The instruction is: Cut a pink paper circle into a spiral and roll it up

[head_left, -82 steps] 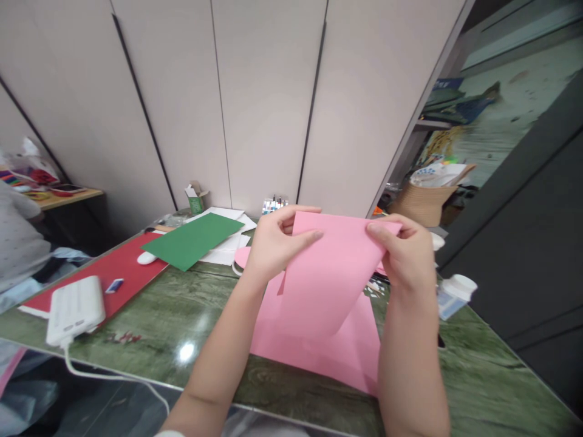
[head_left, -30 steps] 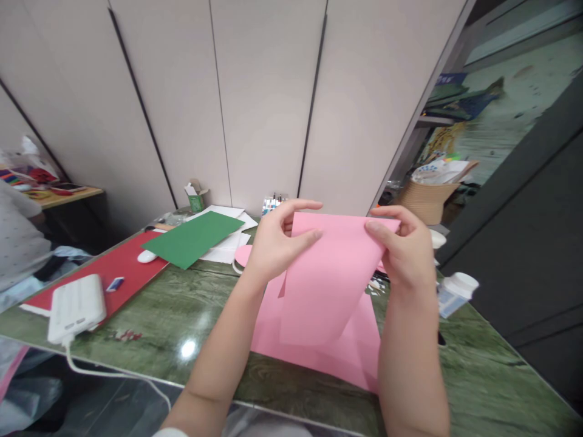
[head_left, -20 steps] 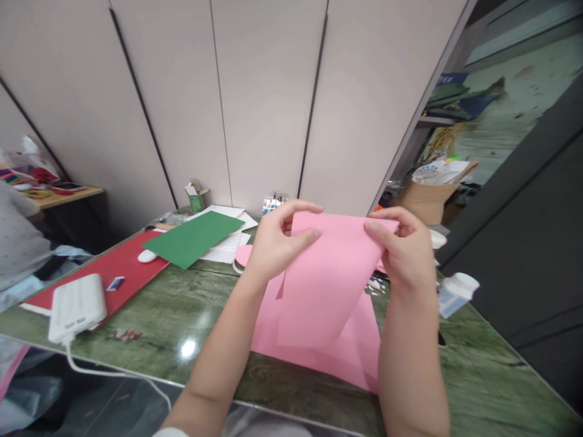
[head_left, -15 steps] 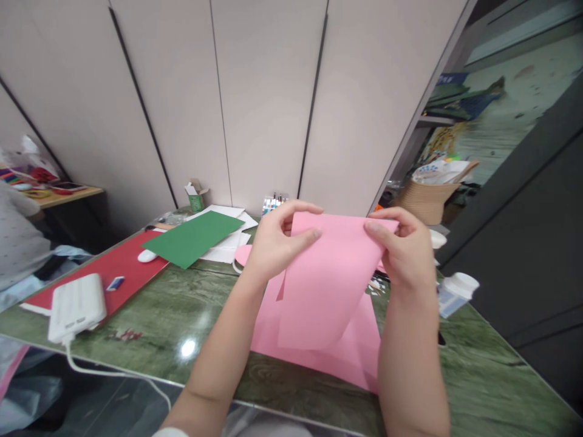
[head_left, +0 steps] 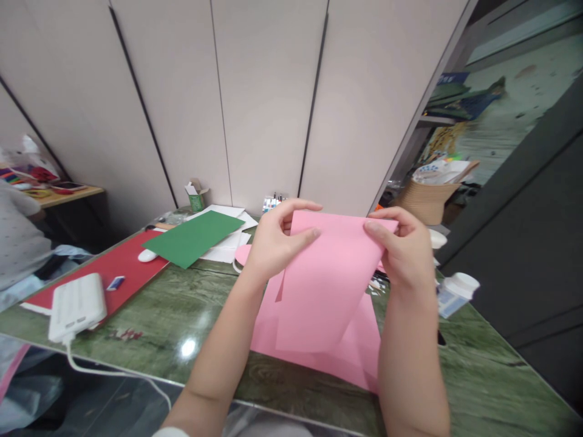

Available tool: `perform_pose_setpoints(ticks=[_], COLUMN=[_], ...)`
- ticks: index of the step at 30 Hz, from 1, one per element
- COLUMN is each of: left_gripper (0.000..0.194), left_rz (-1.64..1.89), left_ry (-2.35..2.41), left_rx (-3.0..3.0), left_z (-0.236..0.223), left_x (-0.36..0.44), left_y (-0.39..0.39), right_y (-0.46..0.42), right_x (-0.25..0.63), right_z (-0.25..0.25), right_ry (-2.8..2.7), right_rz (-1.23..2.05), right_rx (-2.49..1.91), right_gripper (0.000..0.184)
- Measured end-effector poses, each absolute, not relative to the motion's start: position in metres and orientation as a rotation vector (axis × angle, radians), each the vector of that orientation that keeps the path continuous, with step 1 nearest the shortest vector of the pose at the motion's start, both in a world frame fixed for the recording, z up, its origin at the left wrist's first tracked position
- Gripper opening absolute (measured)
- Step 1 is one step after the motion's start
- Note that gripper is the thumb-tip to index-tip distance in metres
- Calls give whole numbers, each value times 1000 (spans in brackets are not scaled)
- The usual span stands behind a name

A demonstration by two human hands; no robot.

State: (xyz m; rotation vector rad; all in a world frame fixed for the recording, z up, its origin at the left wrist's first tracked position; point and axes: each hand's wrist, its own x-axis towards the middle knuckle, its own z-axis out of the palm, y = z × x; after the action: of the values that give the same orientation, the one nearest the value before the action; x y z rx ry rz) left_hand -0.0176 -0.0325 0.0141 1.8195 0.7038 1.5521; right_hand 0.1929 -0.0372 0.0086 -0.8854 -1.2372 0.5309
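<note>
A pink sheet of paper (head_left: 323, 285) hangs between my two hands, its upper edge raised and its lower part curving down. My left hand (head_left: 282, 237) pinches the upper left, thumb in front and fingers behind. At the upper right corner my right hand (head_left: 401, 243) grips it the same way. Beneath lies another pink sheet (head_left: 310, 362), flat on the green table (head_left: 200, 309). A narrow pink flap shows at the raised sheet's left side; whether it belongs to that sheet I cannot tell.
To the left lie a green sheet (head_left: 195, 238), white papers (head_left: 223, 250), a red sheet (head_left: 136, 267), a white power bank (head_left: 77, 308) with a cable, and a small eraser (head_left: 115, 283). A white bottle (head_left: 456, 294) stands right of my right forearm. A person (head_left: 20, 230) sits far left.
The raised pink sheet's lower edge has sunk very slightly. Both hands keep their grip in nearly the same place.
</note>
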Motion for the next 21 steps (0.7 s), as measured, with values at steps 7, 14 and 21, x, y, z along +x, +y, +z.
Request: perform_pose_setpoints(ticks=[7, 14, 21], left_gripper=[47, 47, 37], left_rz=[1583, 1595, 1591], left_ry=[705, 725, 778], left_rx=[1775, 1780, 1807], left_z=[16, 19, 18], left_x=[-19, -22, -23], left_y=[-30, -34, -33], right_y=[-35, -41, -41], right_x=[204, 210, 212], right_z=[7, 10, 10], right_ry=[-1329, -1293, -1267], right_rz=[636, 646, 660], right_rx=[-915, -878, -886], right_gripper=[26, 24, 24])
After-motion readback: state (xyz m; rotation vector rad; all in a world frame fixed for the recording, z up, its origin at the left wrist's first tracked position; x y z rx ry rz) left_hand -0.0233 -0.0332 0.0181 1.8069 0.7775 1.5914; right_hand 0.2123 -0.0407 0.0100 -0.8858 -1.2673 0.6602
